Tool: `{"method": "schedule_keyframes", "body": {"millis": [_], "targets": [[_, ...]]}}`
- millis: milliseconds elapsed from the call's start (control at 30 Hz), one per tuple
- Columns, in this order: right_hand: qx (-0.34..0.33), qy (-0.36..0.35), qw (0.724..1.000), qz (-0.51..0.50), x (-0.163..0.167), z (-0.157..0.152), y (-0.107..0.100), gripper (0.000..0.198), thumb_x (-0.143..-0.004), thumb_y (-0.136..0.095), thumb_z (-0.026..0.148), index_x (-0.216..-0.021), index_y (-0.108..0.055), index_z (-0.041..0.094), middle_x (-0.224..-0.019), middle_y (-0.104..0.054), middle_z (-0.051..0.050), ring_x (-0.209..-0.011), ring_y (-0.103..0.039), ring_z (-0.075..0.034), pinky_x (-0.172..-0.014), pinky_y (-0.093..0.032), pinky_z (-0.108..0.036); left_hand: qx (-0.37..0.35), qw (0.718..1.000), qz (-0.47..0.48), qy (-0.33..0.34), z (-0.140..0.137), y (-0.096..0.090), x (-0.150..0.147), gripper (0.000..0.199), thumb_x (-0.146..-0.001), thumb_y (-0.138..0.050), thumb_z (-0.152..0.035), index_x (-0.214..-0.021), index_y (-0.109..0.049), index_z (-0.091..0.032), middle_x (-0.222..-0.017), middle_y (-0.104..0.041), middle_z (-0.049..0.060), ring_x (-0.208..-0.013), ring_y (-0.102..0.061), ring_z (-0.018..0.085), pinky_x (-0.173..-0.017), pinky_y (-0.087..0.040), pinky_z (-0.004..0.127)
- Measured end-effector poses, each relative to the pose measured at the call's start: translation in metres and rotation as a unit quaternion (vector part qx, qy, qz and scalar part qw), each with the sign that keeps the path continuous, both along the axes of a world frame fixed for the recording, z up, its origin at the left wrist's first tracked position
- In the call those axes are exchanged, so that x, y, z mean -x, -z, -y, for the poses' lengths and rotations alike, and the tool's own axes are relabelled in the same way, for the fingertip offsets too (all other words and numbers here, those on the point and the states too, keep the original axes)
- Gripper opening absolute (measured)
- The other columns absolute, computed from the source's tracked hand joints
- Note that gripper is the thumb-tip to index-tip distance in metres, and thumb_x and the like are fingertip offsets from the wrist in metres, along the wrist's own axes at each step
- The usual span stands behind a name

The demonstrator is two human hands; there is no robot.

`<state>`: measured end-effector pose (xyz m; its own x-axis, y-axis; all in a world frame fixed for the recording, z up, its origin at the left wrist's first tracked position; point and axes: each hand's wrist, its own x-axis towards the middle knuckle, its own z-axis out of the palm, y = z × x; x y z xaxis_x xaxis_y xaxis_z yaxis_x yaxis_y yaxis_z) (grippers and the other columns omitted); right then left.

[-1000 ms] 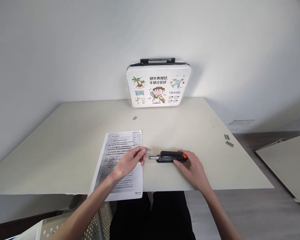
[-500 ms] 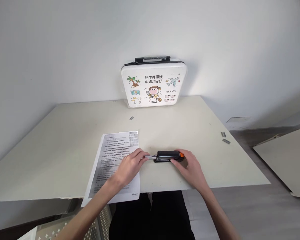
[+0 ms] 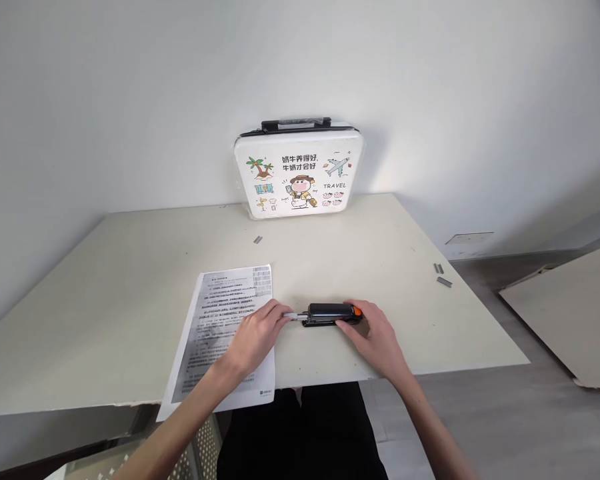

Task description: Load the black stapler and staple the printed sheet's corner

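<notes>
Left hand [image 3: 257, 333]: pinching a grey staple strip [image 3: 291, 315] in a grip of thumb and fingers pressed together, over the right edge of the printed sheet.
Staple strip in the grip: lined up with the metal tray [image 3: 302, 316] at the stapler's left end; too small to tell how far in.
Right hand [image 3: 380, 337]: closed around the stapler's right end, by the orange part [image 3: 357, 311].
Stapler [image 3: 330, 311]: black, on the surface [image 3: 115, 287], just right of the sheet.
Printed sheet [image 3: 215, 320]: partly under the left forearm, overhanging the front edge.
Loose staple strips: one [image 3: 258, 239] behind the sheet, two [image 3: 445, 282] near the right edge.
White case [image 3: 300, 177]: standing at the back, by the wall, handle up.
</notes>
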<state>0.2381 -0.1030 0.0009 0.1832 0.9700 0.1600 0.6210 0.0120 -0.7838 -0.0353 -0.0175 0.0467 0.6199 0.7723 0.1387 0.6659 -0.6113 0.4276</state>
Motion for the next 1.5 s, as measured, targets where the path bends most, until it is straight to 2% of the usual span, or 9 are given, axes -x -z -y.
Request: {"method": "schedule_keyframes", "body": {"millis": [400,600,933,1067,1200,1367,1500], "targets": [[-0.002,0.000,1.000,0.002,0.001,0.001,-0.001,0.039,-0.099,-0.060,0.059,-0.125,-0.063,0.030,-0.125,-0.071,-0.008,-0.114,-0.065,-0.030,-0.097,-0.055,-0.050,-0.078,0.995,-0.054,0.026,0.001,0.000,-0.005,0.037,-0.114,-0.036,-0.036,-0.116,-0.068,-0.018,-0.105,-0.072,0.007,-0.079,-0.070,0.019,-0.063,-0.054,0.030],[0.010,0.000,1.000,-0.007,0.001,0.001,-0.003,0.040,-0.099,-0.061,0.059,-0.126,-0.063,0.030,-0.127,-0.071,-0.008,-0.116,-0.064,-0.030,-0.100,-0.053,-0.050,-0.051,0.997,-0.061,0.013,0.000,0.000,-0.010,0.036,-0.113,-0.042,-0.040,-0.117,-0.071,-0.020,-0.103,-0.071,0.006,-0.074,-0.069,0.017,-0.062,-0.051,0.028],[-0.001,0.005,1.000,-0.025,0.000,0.002,-0.001,0.044,-0.098,-0.063,0.059,-0.131,-0.062,0.029,-0.130,-0.070,-0.009,-0.119,-0.065,-0.030,-0.101,-0.054,-0.050,-0.004,1.000,0.026,0.001,-0.002,0.004,0.005,0.029,-0.110,-0.049,-0.041,-0.114,-0.070,-0.021,-0.107,-0.074,0.004,-0.070,-0.068,0.015,-0.061,-0.050,0.028],[-0.010,0.004,0.998,-0.056,-0.001,0.002,-0.003,0.039,-0.099,-0.063,0.056,-0.127,-0.064,0.029,-0.124,-0.071,-0.008,-0.110,-0.067,-0.028,-0.094,-0.058,-0.046,0.023,0.998,0.055,0.026,-0.008,0.004,0.013,0.026,-0.109,-0.051,-0.038,-0.117,-0.072,-0.023,-0.109,-0.074,0.004,-0.075,-0.069,0.015,-0.066,-0.053,0.029],[-0.009,-0.003,0.998,-0.058,-0.002,0.002,-0.005,0.037,-0.099,-0.062,0.055,-0.124,-0.064,0.029,-0.122,-0.071,-0.008,-0.106,-0.067,-0.027,-0.092,-0.059,-0.046,0.035,0.995,0.079,0.058,-0.019,0.006,0.017,0.026,-0.109,-0.054,-0.038,-0.112,-0.075,-0.023,-0.106,-0.076,0.004,-0.082,-0.071,0.016,-0.072,-0.057,0.029],[-0.012,-0.021,0.998,-0.051,-0.003,0.002,-0.004,0.034,-0.102,-0.058,0.053,-0.126,-0.062,0.029,-0.123,-0.071,-0.008,-0.107,-0.068,-0.027,-0.094,-0.058,-0.045,0.024,0.990,0.089,0.105,-0.027,0.011,0.004,0.028,-0.107,-0.058,-0.042,-0.113,-0.077,-0.022,-0.105,-0.078,0.006,-0.090,-0.073,0.019,-0.078,-0.059,0.032],[-0.024,-0.026,0.999,-0.035,-0.004,0.003,-0.003,0.034,-0.103,-0.056,0.052,-0.127,-0.060,0.029,-0.123,-0.071,-0.009,-0.107,-0.069,-0.027,-0.093,-0.059,-0.044,0.033,0.985,0.101,0.134,-0.032,0.014,-0.013,0.029,-0.106,-0.060,-0.043,-0.110,-0.079,-0.022,-0.103,-0.079,0.006,-0.089,-0.073,0.019,-0.078,-0.059,0.032]]}}
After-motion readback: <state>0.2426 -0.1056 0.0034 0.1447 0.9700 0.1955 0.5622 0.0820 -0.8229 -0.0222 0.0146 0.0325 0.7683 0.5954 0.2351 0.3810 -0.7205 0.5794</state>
